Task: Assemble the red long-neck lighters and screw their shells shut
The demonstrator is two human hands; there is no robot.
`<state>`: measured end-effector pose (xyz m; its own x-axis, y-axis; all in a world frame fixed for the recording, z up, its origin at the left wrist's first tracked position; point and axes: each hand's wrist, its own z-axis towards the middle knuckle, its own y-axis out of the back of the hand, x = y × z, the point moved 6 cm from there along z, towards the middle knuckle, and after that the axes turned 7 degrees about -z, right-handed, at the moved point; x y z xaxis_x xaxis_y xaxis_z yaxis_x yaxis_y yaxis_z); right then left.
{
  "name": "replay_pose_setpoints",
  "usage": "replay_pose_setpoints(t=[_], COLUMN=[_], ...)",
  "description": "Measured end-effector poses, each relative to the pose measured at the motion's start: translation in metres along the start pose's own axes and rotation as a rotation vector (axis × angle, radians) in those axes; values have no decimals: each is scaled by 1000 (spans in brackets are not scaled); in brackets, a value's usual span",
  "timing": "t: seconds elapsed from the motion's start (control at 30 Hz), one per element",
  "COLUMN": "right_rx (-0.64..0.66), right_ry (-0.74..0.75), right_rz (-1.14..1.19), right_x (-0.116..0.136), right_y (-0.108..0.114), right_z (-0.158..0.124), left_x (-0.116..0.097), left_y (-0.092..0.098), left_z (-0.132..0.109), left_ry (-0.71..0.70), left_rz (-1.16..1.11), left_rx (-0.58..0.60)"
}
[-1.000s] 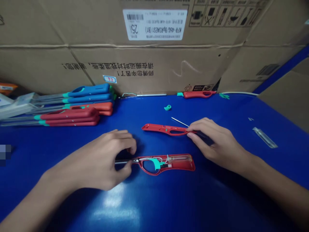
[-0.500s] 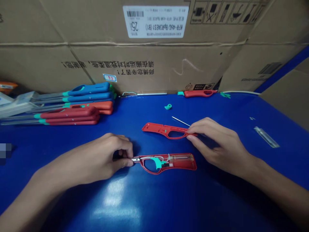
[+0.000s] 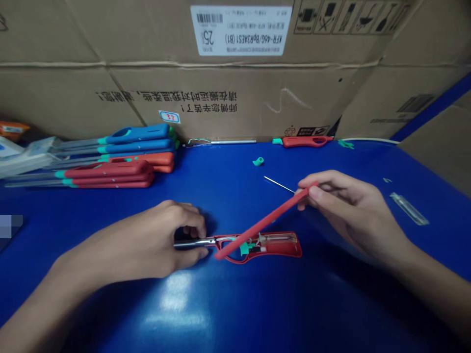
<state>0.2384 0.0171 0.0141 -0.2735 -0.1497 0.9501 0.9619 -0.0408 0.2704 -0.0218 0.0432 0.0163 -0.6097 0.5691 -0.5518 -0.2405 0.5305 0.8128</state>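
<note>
A red half shell [image 3: 283,253] lies open side up on the blue table, with a clear tank, white wires and a green trigger [image 3: 245,248] inside. From its left end runs a metal tube [image 3: 195,243]. Around that tube my left hand [image 3: 162,240] rests with thumb and fingers apart on either side. My right hand [image 3: 353,206] pinches one end of a second red half shell [image 3: 267,218], which is turned edge-on and slants down-left over the first. A thin metal rod [image 3: 278,184] sticks out beside the right fingertips.
Assembled blue lighters [image 3: 143,133] and red lighters [image 3: 110,169] are stacked at the left. A cardboard wall [image 3: 257,108] backs the table. Near it lie a red lighter body [image 3: 305,141] and a green cap [image 3: 258,161]. At right is a clear tank [image 3: 409,210].
The second shell has been raised and turned edge-on, its far end swinging down over the first shell. My left fingers have parted from the tube, showing more of it.
</note>
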Motion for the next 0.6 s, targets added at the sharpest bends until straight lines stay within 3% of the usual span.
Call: replay_pose_setpoints(t=[0.13,0.23,0.3,0.43,0.6], right_rx=[65,129,182,206,176], right_ry=[-63,-89,-97,-75,-129], right_rz=[137,146,151,87,215], right_x=[-6,-5,0,16,19], right_y=[-8,-16,-22,-33,-41], right_z=[-4,-9,-12,-17,-13], left_x=[-18,-30,-39,-54,-52], left_y=[3,1,-13,-32,-34], left_z=[-3,-3,2,13,17], left_ry=[-53,-116,-148,-111,-77], left_rz=[-94,-439,-698,-916,-1089], left_rx=[-122,-316,-260,-134,-115])
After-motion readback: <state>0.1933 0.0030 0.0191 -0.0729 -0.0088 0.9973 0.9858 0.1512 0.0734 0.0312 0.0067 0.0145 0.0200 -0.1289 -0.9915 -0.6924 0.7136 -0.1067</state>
